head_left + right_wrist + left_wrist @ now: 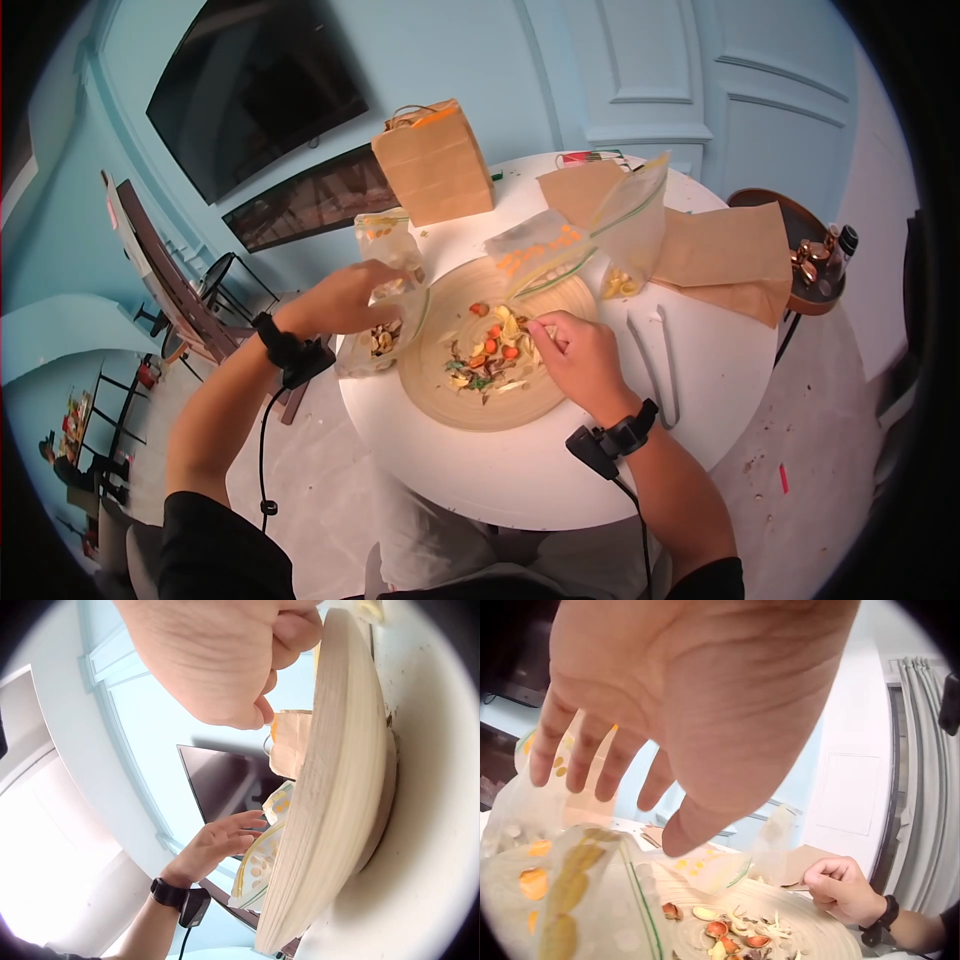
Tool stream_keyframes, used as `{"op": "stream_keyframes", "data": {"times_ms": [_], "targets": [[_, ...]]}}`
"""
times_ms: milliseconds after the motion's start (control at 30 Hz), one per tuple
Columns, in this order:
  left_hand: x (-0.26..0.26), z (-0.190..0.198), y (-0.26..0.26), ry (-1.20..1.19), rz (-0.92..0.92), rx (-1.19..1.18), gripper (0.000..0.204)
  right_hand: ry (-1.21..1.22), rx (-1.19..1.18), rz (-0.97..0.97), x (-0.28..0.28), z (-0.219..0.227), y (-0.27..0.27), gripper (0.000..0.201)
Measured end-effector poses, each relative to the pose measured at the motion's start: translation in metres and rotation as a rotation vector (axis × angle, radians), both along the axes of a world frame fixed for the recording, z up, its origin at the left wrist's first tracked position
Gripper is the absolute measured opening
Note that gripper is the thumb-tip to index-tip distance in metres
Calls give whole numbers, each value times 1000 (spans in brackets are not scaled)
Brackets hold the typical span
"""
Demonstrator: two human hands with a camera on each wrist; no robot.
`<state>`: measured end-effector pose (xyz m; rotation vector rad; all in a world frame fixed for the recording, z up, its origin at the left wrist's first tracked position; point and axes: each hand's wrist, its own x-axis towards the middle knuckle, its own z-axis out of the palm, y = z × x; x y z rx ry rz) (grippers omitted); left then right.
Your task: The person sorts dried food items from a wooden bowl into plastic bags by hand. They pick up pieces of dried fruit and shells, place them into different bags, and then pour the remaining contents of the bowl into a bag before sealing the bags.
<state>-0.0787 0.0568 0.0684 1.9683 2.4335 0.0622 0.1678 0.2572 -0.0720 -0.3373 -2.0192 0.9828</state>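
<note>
My left hand (350,297) hovers with fingers spread over a clear zip bag (641,900) of dried slices at the plate's left edge; nothing shows in its palm. A second zip bag (382,228) with orange marks stands just behind. Over the right side of the round wooden plate (425,395) is my right hand (582,362), its fingers curled and the thumb against the index finger. No object shows in it. A loose heap of dried pieces (488,352), orange, yellow, green and brown, lies mid-plate beside those fingers.
Two more zip bags, one lying (535,250) over the plate's back rim and one upright (640,225), are behind the right hand. Metal tongs (655,370) lie at right. A paper bag (435,165) stands at the back; flat brown paper (730,250) covers the back right.
</note>
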Motion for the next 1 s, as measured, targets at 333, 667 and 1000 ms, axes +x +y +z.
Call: {"op": "stream_keyframes", "data": {"times_ms": [333,667,1000], "targets": [[-136,-37,4,-183,692,481,90,-61,-16,-74,1,2,5,16],[-162,-75,14,-785,778,326,52,-56,11,-124,0,3,12,16],[-162,-6,-9,-553,353,1133,35,-64,28,-126,0,3,11,16]]}}
